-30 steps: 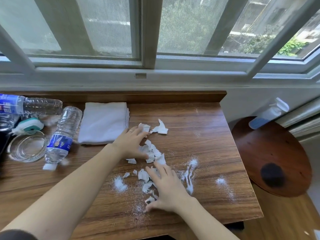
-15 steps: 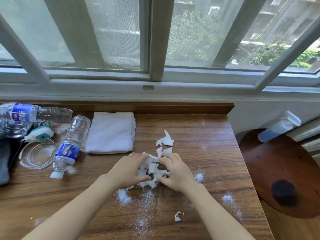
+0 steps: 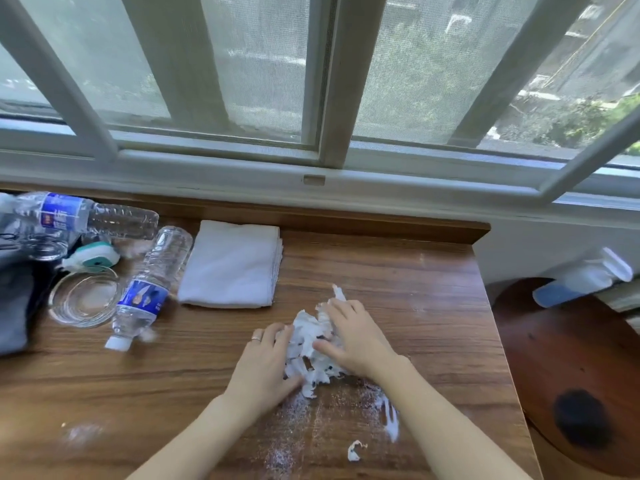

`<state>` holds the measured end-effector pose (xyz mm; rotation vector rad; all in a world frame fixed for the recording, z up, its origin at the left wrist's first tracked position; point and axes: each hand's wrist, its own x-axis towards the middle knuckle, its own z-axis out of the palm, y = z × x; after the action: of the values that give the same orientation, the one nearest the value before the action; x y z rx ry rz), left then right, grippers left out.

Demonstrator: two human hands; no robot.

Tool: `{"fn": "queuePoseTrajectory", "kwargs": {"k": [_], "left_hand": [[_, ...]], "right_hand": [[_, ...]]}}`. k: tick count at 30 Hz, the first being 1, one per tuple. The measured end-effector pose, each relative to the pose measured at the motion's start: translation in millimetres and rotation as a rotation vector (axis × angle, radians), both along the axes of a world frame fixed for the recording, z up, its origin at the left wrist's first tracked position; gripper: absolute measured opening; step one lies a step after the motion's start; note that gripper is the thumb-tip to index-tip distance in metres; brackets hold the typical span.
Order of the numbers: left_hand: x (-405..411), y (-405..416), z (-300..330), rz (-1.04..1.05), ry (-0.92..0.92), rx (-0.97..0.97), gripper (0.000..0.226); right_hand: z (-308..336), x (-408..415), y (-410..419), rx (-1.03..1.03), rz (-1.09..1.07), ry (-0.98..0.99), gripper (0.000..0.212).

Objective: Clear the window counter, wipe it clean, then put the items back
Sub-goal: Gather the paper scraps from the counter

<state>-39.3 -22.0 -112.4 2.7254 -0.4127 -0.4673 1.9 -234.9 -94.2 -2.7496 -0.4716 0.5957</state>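
Note:
On the wooden window counter [image 3: 398, 282] lies a heap of torn white paper scraps [image 3: 308, 337]. My left hand [image 3: 266, 368] presses against the heap's left side and my right hand [image 3: 353, 337] against its right, fingers fairly straight and cupped around the pile. One stray scrap [image 3: 355, 450] lies near the front edge. White powder [image 3: 294, 424] is scattered below the hands. A folded white cloth [image 3: 230, 265] lies behind the heap, to the left.
Two plastic water bottles [image 3: 152, 282] [image 3: 86, 216] lie on their sides at the left, with a round glass dish [image 3: 83, 299], a teal and white object [image 3: 91, 259] and dark fabric [image 3: 14, 306]. A round wooden stool [image 3: 571, 368] with a spray bottle [image 3: 585, 275] stands at the right.
Both hands have swept the scattered scraps together into one heap and closed in on it from either side. The view has tilted up slightly.

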Motion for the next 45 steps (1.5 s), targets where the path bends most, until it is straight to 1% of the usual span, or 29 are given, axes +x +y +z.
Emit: {"fn": "queuePoseTrajectory", "kwargs": {"k": [3,5,7,8,9,10,12,14,17,19,21,24,26,28,30,32,35,37,38,39,40,41,42,43,45], "left_hand": [[5,-7,1,-0.001,0.033,-0.089,0.079],[10,-7,4,-0.027,0.050,-0.147,0.077],[13,-4,8,-0.069,0.054,-0.183,0.075],[14,-2,10,-0.080,0.050,-0.192,0.074],[15,1,12,-0.082,0.046,-0.199,0.073],[16,4,13,-0.081,0.050,-0.205,0.073],[17,8,14,-0.069,0.071,-0.216,0.076],[17,10,14,-0.052,0.073,-0.225,0.080],[16,10,16,-0.019,0.067,-0.246,0.076],[15,9,17,-0.012,0.073,-0.243,0.075],[14,8,18,-0.014,0.088,-0.232,0.078],[11,7,17,-0.005,0.094,-0.229,0.076],[8,7,15,0.007,0.092,-0.231,0.073],[7,8,14,0.012,0.089,-0.233,0.072],[7,9,14,0.009,0.089,-0.237,0.073],[7,9,13,0.009,0.096,-0.250,0.073],[6,8,16,0.007,0.099,-0.279,0.074],[6,7,18,-0.007,0.103,-0.306,0.075],[5,7,19,-0.016,0.102,-0.316,0.077],[4,8,19,-0.024,0.086,-0.315,0.081],[4,9,19,-0.032,0.048,-0.292,0.086],[3,10,18,-0.049,0.006,-0.242,0.093],[3,12,16,-0.074,-0.018,-0.169,0.101],[1,13,14,-0.102,-0.018,-0.087,0.108],[-2,12,5,-0.142,-0.007,0.040,0.117]], "right_hand": [[-1,-25,2,0.145,0.000,0.018,0.086],[1,-39,-6,0.209,-0.039,0.009,0.099],[5,-57,-21,0.177,-0.026,-0.012,0.111],[7,-68,-28,0.135,0.014,0.001,0.111],[8,-80,-34,0.092,0.070,0.026,0.105],[8,-92,-38,0.067,0.134,0.045,0.095],[2,-111,-44,0.057,0.268,0.020,0.070],[-4,-122,-50,0.050,0.348,-0.018,0.053],[-7,-131,-52,0.023,0.384,-0.063,0.037],[-11,-137,-48,-0.037,0.388,-0.111,0.036],[-14,-140,-43,-0.045,0.361,-0.151,0.032],[-12,-139,-38,-0.055,0.322,-0.168,0.015],[-8,-135,-34,-0.021,0.271,-0.083,0.016],[-2,-127,-33,0.008,0.173,0.034,0.021],[3,-115,-29,0.088,0.057,-0.014,0.022],[4,-98,-23,0.163,-0.050,-0.093,0.017],[-3,-74,-10,0.216,-0.123,-0.160,0.014],[-5,-63,-7,0.233,-0.137,-0.181,0.023],[-4,-60,-7,0.243,-0.151,-0.202,0.037],[-2,-58,-9,0.233,-0.173,-0.205,0.059],[2,-57,-11,0.204,-0.185,-0.175,0.087],[4,-56,-12,0.153,-0.163,-0.128,0.114],[6,-57,-13,0.088,-0.107,-0.083,0.135],[6,-57,-13,0.018,-0.037,-0.049,0.144],[-2,-57,-11,-0.094,0.070,0.012,0.144]]}}
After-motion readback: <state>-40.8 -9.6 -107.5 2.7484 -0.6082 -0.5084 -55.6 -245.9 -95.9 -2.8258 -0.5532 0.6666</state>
